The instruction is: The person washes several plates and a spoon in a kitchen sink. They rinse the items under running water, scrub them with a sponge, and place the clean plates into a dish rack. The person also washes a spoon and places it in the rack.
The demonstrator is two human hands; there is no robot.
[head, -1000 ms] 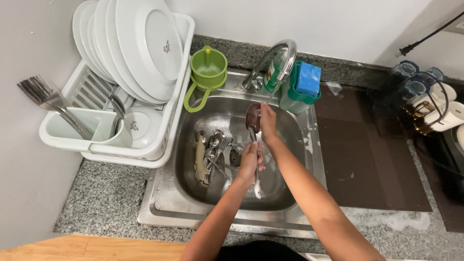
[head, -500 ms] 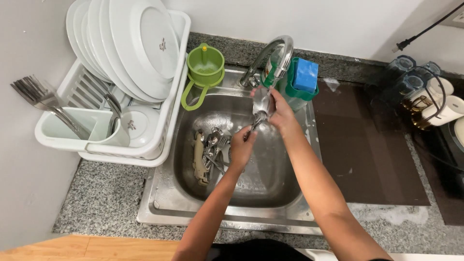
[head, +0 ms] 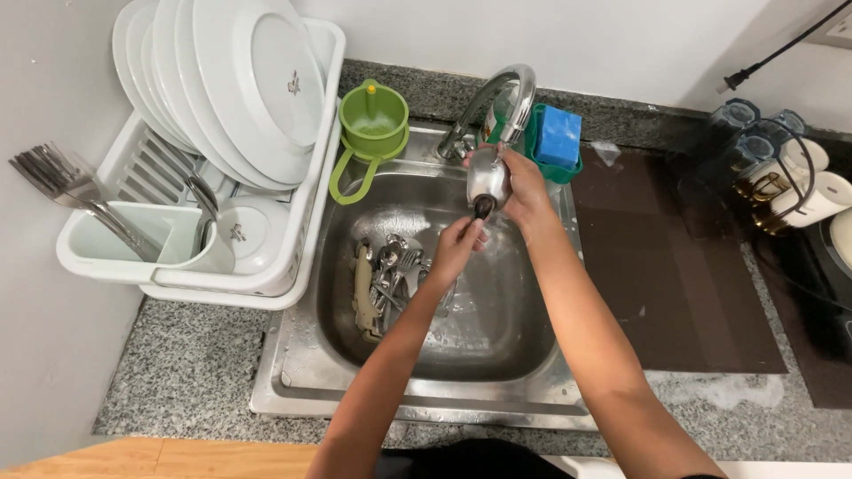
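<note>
Steel ladle (head: 487,177) gripped by both hands (left (head: 459,248), right (head: 524,188)) beneath the tap (head: 497,102).

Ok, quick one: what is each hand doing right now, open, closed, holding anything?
Left hand: closed on the handle end of the metal ladle, over the sink.
Right hand: closed around the ladle's bowl, under the faucet.
</note>
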